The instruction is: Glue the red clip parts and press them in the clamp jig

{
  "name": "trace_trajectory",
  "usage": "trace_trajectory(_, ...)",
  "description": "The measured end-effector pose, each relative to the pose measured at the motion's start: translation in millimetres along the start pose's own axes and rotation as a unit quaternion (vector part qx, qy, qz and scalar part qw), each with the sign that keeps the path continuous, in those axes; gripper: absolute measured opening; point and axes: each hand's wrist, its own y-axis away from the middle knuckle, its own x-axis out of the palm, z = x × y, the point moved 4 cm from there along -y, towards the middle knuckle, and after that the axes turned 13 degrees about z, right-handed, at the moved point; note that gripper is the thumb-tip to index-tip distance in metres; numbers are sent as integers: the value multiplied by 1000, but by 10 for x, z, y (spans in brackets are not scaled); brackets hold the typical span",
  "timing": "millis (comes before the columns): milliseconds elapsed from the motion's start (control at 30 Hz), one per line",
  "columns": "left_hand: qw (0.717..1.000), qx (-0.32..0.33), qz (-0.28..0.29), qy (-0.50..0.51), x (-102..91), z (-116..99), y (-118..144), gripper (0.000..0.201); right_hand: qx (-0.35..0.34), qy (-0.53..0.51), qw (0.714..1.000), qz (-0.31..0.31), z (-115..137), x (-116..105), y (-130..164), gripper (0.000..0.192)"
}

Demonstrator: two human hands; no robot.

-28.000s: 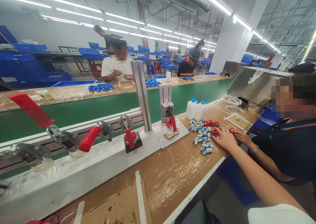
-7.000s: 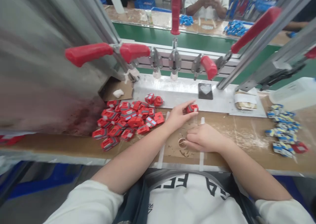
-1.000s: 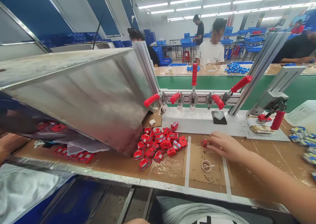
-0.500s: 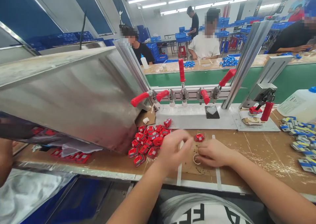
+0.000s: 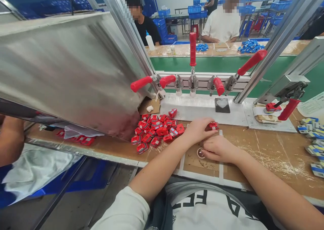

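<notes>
My left hand point(image 5: 198, 130) grips a small red part point(image 5: 212, 125) at its fingertips, just above the brown bench top point(image 5: 265, 155). Right below it, my right hand point(image 5: 219, 149) rests on the bench with its fingertips at a small round cup point(image 5: 200, 152); I cannot tell if it pinches something. A heap of red parts point(image 5: 157, 128) lies just left of my left hand.
A slanted steel chute point(image 5: 76, 71) fills the left. Red-handled toggle clamps point(image 5: 192, 66) stand behind on a metal plate point(image 5: 202, 108). Blue and white parts point(image 5: 312, 138) lie at the right edge. Another person's arm point(image 5: 10, 138) shows far left; people sit beyond the green conveyor point(image 5: 222, 64).
My left hand moved right from the red heap and took hold of the red part that lay on the bench. My right hand stays at the cup. The view dropped lower.
</notes>
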Motion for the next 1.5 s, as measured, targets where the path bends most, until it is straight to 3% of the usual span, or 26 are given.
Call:
trace_trajectory(100,991,19,-49,122,77,38,-36,34,-2,-47,999,14,19,1,-18,40)
trace_trajectory(200,975,-8,-46,215,189,141,-40,36,-1,-95,995,-14,9,-38,17,41)
trace_trajectory(267,967,-22,-25,254,241,199,-36,38,11,-131,989,-72,-47,-108,85,42)
trace_trajectory(333,960,-32,-5,278,265,240,-34,37,65,-159,972,-163,-170,-203,193,43)
trace_trajectory(433,960,-55,13,275,267,271,-39,40,202,-162,915,-310,-404,-321,390,46)
trace_trajectory(500,963,-67,19,260,258,270,-45,42,260,-156,883,-358,-513,-349,468,49)
trace_trajectory(667,967,-77,28,241,225,227,-46,37,292,-165,879,-339,-604,-325,437,48)
trace_trajectory(1033,971,-78,29,225,234,217,-42,36,295,-164,889,-309,-603,-302,375,49)
trace_trajectory(1500,976,-78,2,205,231,228,-45,36,294,-37,901,-315,-560,-363,434,45)
